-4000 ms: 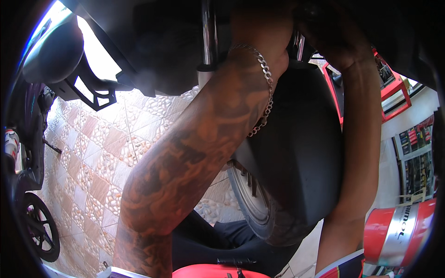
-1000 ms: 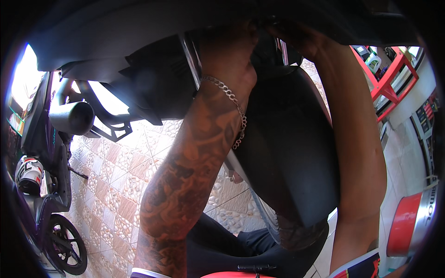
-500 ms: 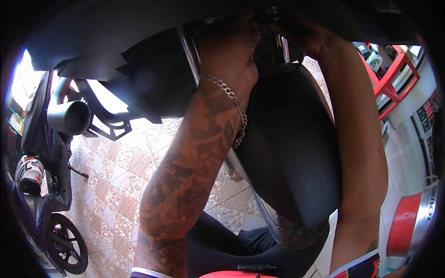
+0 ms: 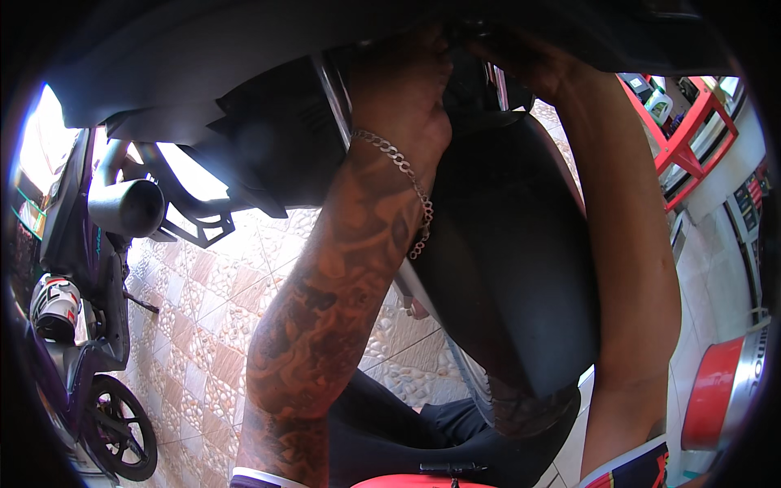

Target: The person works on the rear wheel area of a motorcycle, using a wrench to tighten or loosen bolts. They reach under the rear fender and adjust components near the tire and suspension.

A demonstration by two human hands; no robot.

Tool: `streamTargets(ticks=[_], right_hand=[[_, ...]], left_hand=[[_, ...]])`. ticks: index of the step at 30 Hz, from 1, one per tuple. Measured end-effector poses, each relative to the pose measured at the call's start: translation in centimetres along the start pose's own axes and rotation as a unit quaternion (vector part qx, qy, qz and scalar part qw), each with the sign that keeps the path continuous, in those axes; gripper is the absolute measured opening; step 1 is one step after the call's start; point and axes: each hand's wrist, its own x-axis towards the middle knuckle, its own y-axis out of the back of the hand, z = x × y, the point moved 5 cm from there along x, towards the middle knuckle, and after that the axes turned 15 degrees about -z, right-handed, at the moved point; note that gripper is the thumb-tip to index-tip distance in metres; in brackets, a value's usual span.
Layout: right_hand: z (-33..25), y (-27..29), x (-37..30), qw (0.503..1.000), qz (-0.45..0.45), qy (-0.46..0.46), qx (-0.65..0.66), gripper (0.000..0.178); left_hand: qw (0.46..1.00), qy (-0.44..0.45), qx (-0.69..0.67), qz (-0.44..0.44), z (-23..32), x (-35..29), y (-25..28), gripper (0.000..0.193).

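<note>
Both my arms reach up under the dark fairing (image 4: 244, 49) of a motorcycle, on either side of its black front fender (image 4: 504, 236). My left hand (image 4: 407, 89), with a chain bracelet (image 4: 400, 160) at its wrist, is closed beside a silver fork tube (image 4: 331, 93). What its curled fingers grip is lost in deep shadow. From the right, my right hand (image 4: 525, 65) bends in towards the same dark spot beneath the fairing. Its fingers are hidden in shadow, so their hold cannot be made out. Between the hands a second shiny tube (image 4: 500, 85) shows.
Another motorcycle (image 4: 89, 244) with a grey exhaust (image 4: 130, 207) stands at the left on the patterned tile floor (image 4: 195, 325). A red rack (image 4: 687, 154) with bottles is at the upper right. Below it sits a red and silver drum (image 4: 712, 394).
The view has shifted very slightly. Both hands stay at the same place under the fairing, with no clear movement.
</note>
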Motion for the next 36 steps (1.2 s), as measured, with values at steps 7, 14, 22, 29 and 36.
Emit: streamTargets(ticks=[7, 14, 22, 29, 36], right_hand=[[0.0, 0.0, 0.0, 1.0, -0.003, -0.003, 0.006, 0.026], [-0.4, 0.4, -0.4, 1.0, -0.008, 0.002, 0.026, 0.027], [-1.1, 0.6, -2.5, 0.987, -0.038, 0.021, 0.152, 0.027], [0.7, 1.8, 0.6, 0.997, -0.031, -0.036, 0.057, 0.025], [0.4, 2.4, 0.2, 0.988, 0.019, -0.036, 0.15, 0.025]], left_hand=[[1.0, -0.005, -0.027, -0.007, 0.0, -0.9, -1.0, 0.006], [1.0, -0.01, 0.005, -0.007, 0.0, -0.6, -0.9, 0.009], [0.999, 0.033, -0.021, -0.013, 0.8, -0.6, 1.1, 0.022], [0.986, 0.121, 0.068, -0.095, 2.2, 0.7, -1.5, 0.024], [0.977, 0.17, 0.055, -0.117, 2.6, 0.4, -1.7, 0.028]])
